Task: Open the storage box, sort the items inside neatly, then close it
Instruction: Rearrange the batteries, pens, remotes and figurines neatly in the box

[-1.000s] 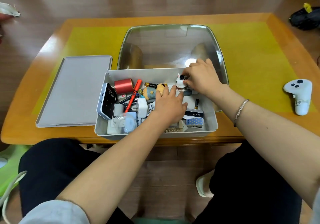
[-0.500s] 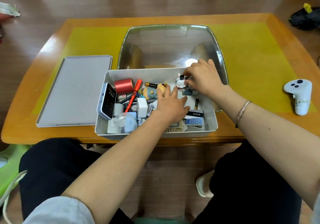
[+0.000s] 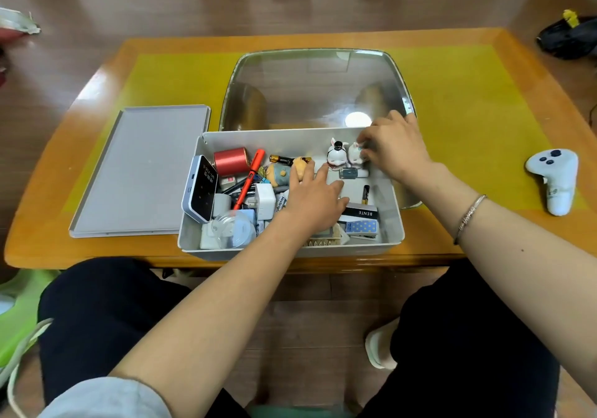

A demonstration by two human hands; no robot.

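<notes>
On the wooden counter (image 3: 97, 249) with its yellow mat, the grey storage box (image 3: 290, 249) sits open at the near edge, its flat lid (image 3: 142, 172) lying just to its left and a clear curved cover (image 3: 316, 88) standing behind it. To the right, well apart, rests a white game controller (image 3: 554, 180). Inside the box lies a jumble — a phone-like device (image 3: 202, 190) propped against the left wall, a red spool (image 3: 230, 161), an orange pen (image 3: 248, 178), a white charger (image 3: 265, 196) and two small rabbit figurines (image 3: 336, 156) in the far right corner. The left hand (image 3: 315, 203) lies flat among the items, fingers extended and touching a yellow-headed toy (image 3: 290, 169). The right hand (image 3: 395, 146) curls over the far right corner, its fingertips pinching the rightmost figurine.
</notes>
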